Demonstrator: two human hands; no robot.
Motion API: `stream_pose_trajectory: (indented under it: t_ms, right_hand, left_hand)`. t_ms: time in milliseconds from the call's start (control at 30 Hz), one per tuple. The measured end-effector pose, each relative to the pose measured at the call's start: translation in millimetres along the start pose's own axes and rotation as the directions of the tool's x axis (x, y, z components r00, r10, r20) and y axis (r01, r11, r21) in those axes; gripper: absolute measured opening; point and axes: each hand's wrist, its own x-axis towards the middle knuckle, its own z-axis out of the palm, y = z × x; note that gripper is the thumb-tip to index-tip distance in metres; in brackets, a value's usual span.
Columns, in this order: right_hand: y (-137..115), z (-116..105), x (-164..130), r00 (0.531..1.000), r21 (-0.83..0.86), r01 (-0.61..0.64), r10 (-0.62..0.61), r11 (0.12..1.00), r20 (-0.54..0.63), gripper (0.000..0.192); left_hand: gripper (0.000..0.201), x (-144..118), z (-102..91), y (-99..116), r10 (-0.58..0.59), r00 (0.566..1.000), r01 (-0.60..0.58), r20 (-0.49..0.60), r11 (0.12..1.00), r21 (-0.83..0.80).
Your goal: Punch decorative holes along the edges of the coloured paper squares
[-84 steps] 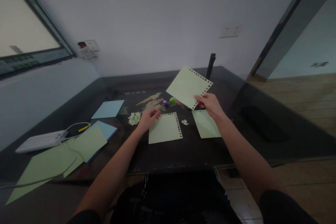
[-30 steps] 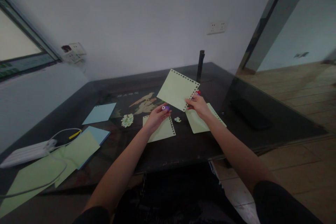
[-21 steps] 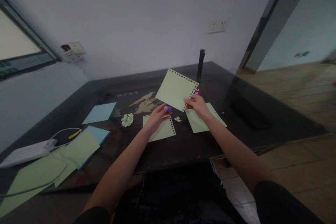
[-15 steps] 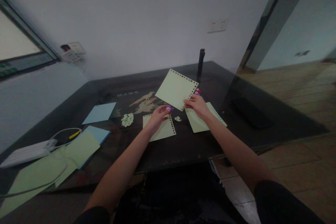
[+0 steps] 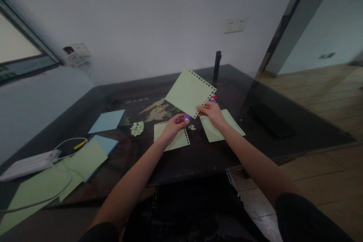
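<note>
**Purple punch at sheet corner**

Right hand [image 5: 211, 112] pinches the green sheet [image 5: 189, 91], held tilted above the table [image 5: 198, 159]; left hand [image 5: 173, 126] fingers closed round the purple punch [image 5: 186, 118], at the sheet's lower corner; risk: thin paper flexes, so the punch could bite off-line or tear the perforated edge. Dark glossy table, loose sheets about; white wall, wood floor right.

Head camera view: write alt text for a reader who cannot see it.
The right hand holds up a green sheet with punched edges, while the left hand brings a small purple punch to its lower corner, above a dark table scattered with paper.
</note>
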Motion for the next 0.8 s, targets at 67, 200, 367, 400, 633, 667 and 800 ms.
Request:
stream_pose_trajectory:
  t_ms: [67,200,367,400,633,667,800]
  right_hand:
    - [0.4,1.3,-0.5,1.0,-0.01,0.005,-0.005,1.0,0.001,0.034]
    - [2.1,2.7,0.0,1.0,-0.002,0.013,-0.013,1.0,-0.017,0.034]
    - [3.7,2.0,1.9,0.998,-0.004,0.043,-0.043,0.999,-0.04,0.037]
    - [3.8,1.8,2.0,0.998,-0.007,0.046,-0.046,0.999,-0.042,0.038]
    - [5.1,2.0,1.5,0.997,-0.022,0.075,-0.075,0.997,-0.018,0.038]
    - [5.1,2.2,1.4,0.997,-0.026,0.081,-0.081,0.996,-0.016,0.037]
    - [3.8,3.9,0.2,0.996,-0.048,0.089,-0.089,0.995,0.005,0.033]
  left_hand:
    - [0.037,-0.1,0.6,0.3,-0.001,1.0,0.001,0.006,1.0,-0.006]
    - [0.037,-0.9,1.6,1.6,-0.005,1.0,0.005,0.013,1.0,-0.018]
    - [0.039,-1.9,1.7,2.0,-0.009,1.0,0.009,0.019,1.0,-0.012]
    - [0.039,-1.9,1.6,1.7,-0.008,1.0,0.008,0.023,1.0,-0.014]
    - [0.038,-2.2,1.7,0.0,-0.002,0.999,0.003,0.036,1.0,-0.024]
    - [0.038,-2.4,1.7,0.0,-0.004,0.999,0.005,0.036,1.0,-0.024]
    - [0.035,-3.2,2.8,0.3,-0.008,1.0,0.008,0.024,1.0,-0.023]
